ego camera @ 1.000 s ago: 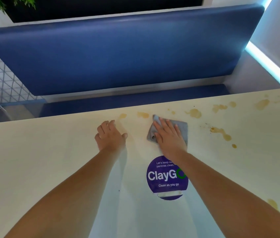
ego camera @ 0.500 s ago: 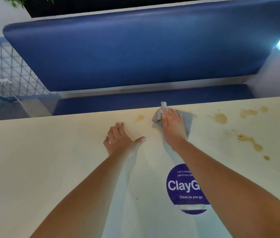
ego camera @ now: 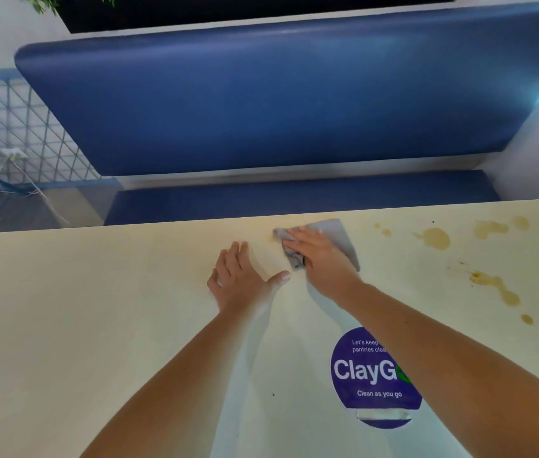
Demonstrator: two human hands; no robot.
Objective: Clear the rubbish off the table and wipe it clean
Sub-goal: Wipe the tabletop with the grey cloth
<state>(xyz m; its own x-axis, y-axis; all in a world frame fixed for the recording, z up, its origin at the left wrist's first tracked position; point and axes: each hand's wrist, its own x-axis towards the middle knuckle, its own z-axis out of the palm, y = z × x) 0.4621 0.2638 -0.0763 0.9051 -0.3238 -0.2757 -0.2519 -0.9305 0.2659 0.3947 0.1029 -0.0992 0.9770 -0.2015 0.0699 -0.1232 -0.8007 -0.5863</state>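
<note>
Nearest on the cream counter (ego camera: 63, 325) is a round purple "ClayGo" sticker (ego camera: 370, 375), partly covered by the right forearm. Beyond it, the left hand (ego camera: 240, 279) lies flat on the surface, fingers straight, thumb spread, holding nothing. Just beside it, the right hand (ego camera: 321, 256) presses a grey cloth (ego camera: 340, 236) down with extended fingers, near the far edge. Brown spill stains (ego camera: 435, 238) lie to the right of the cloth. Behind the counter stands a blue padded bench (ego camera: 261, 104).
</note>
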